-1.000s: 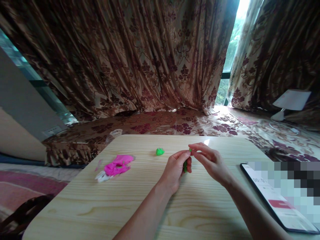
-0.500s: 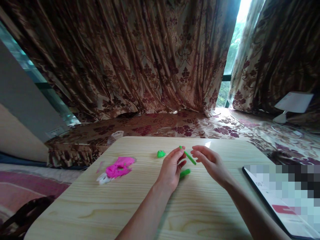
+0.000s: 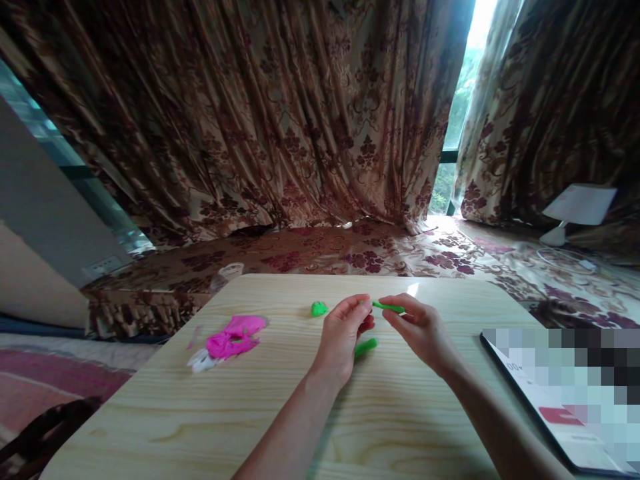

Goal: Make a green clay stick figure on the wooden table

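A thin green clay roll (image 3: 393,308) stretches between my two hands above the table. My left hand (image 3: 343,333) is closed in a pinch at the roll's left end, and its fingertips cover that end. The thumb and fingers of my right hand (image 3: 423,328) pinch the roll along its right part. A thicker green clay roll (image 3: 367,347) lies on the table just below, partly hidden behind my left hand. Left of the hands sits a small green clay lump (image 3: 319,309).
Crumpled pink material (image 3: 235,337) with a white part lies on the table's (image 3: 200,427) left side. A tablet-like device (image 3: 560,413) rests at the right edge. Behind the table are a clear plastic container (image 3: 227,275), patterned curtains (image 3: 300,120) and a white lamp (image 3: 580,205).
My right hand has moved left and closed on the thin green clay roll. The roll has swung from a downward slant to nearly level.
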Available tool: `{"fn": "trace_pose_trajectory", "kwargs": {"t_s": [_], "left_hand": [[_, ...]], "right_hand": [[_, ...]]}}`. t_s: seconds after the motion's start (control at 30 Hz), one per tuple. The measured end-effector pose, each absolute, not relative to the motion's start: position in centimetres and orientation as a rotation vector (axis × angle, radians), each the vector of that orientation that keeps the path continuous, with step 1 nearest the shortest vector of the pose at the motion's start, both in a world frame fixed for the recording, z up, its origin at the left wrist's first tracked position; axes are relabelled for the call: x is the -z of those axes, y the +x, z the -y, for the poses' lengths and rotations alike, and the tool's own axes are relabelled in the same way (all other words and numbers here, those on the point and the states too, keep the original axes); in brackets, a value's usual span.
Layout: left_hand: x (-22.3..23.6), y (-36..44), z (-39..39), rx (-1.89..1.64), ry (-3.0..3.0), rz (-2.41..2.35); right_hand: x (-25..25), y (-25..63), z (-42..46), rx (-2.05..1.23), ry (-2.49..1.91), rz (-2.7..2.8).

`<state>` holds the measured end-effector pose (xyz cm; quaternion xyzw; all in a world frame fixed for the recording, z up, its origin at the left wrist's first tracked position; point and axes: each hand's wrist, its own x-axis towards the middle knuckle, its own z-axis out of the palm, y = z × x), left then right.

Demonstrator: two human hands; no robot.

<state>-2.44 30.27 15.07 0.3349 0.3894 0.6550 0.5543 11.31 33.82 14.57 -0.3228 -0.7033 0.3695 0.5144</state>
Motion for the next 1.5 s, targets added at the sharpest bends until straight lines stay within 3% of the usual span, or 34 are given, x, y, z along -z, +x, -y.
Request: {"fn": "trace_pose_trajectory", "kwargs": {"t_s": [0.43,0.83,1.5], "left_hand": [[-15.32,-2.5,-30.14,-1.555,0.785,-0.86],[-14.7,-2.62,-30.11,-1.396,0.777,-0.89],[-15.26,-2.84,-30.27,-1.523,0.645,-0.802]], "right_hand": [[-14.69,11.52,-34.06,-0.89,-0.831,1.658],[-14.51,11.01,-33.81,-1.112,-0.787,1.5],[-14.3,11.19,-34.11,-0.919,-0.782,1.612]]}}
